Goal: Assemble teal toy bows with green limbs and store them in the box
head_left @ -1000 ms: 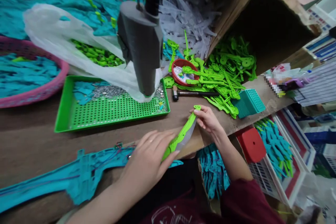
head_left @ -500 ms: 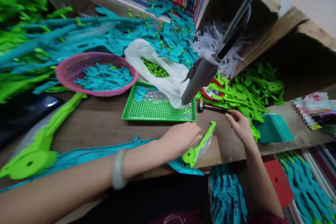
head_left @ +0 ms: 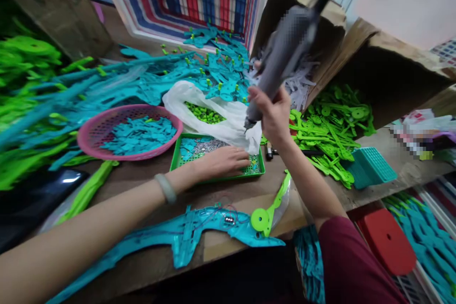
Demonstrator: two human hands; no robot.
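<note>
My right hand [head_left: 276, 114] is wrapped round the grey electric screwdriver [head_left: 280, 57], whose tip points down over the white plastic bag [head_left: 192, 97]. Over the green perforated tray [head_left: 217, 177], my left hand [head_left: 228, 160] reaches among small metal parts, fingers bent down; whether it pinches one is too small to tell. A blue plastic gun-shaped shell [head_left: 160, 232] with wires and a small metal part lies at the table's front edge. The lime-green arm piece [head_left: 265, 218] rests on its right end.
A pink basket [head_left: 85, 137] of blue pieces stands at left. Blue and green parts are heaped behind and at both sides. The hammer [head_left: 270, 152] lies right of the tray, and a teal block [head_left: 374, 166] sits farther right. A red stool [head_left: 388, 242] is below.
My right hand has left the hammer's handle and taken hold of the screwdriver, now tilted higher. My left hand has moved from the green arm piece up into the tray. The view has shifted.
</note>
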